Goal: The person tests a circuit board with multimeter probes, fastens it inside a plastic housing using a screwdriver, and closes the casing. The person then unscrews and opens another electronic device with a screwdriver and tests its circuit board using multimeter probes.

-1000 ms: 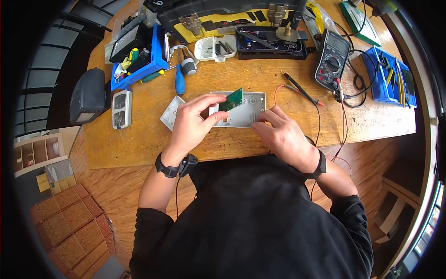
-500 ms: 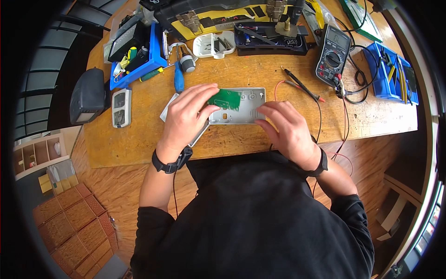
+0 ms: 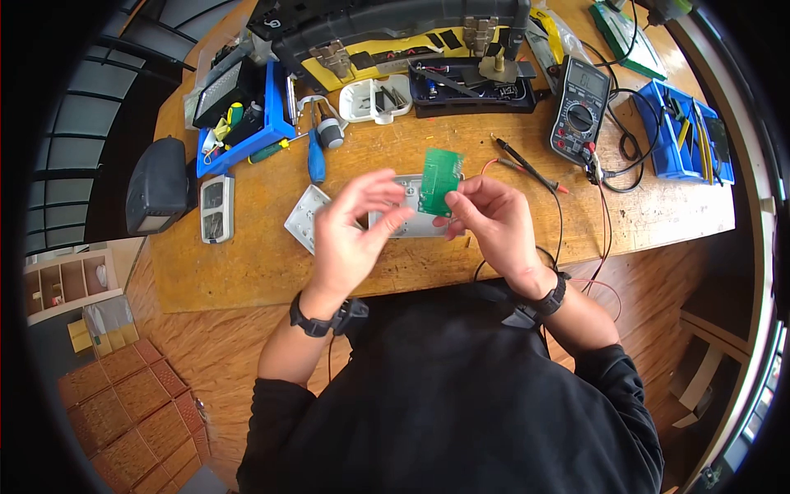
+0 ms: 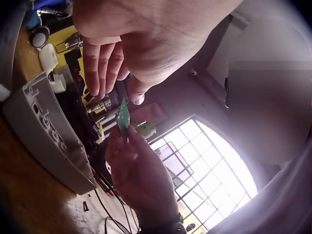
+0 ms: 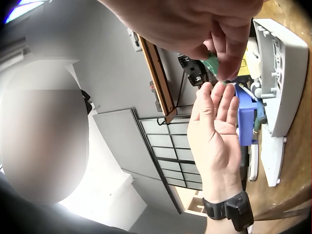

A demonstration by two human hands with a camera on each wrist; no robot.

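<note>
A green circuit board (image 3: 439,179) is pinched at its lower right corner between the thumb and fingers of my right hand (image 3: 500,221). It stands tilted up over a light grey plastic housing (image 3: 411,227). In the left wrist view the board (image 4: 123,117) shows nearly edge-on. My left hand (image 3: 355,222) is just left of the board, its fingers spread loosely and nothing in its grasp; the right wrist view shows its open palm (image 5: 217,141). A second pale housing part (image 3: 308,217) lies on the table by my left wrist.
A blue-handled screwdriver (image 3: 317,158) and a white box of small parts (image 3: 376,100) lie beyond the hands. At the right are a multimeter (image 3: 580,111), its black probe (image 3: 527,163) and a blue tool bin (image 3: 687,136). Another blue bin (image 3: 284,103) stands at left, a toolbox (image 3: 395,37) behind.
The board has passed from my left hand to my right and now stands more upright, turned towards the view. My left fingers have come off it.
</note>
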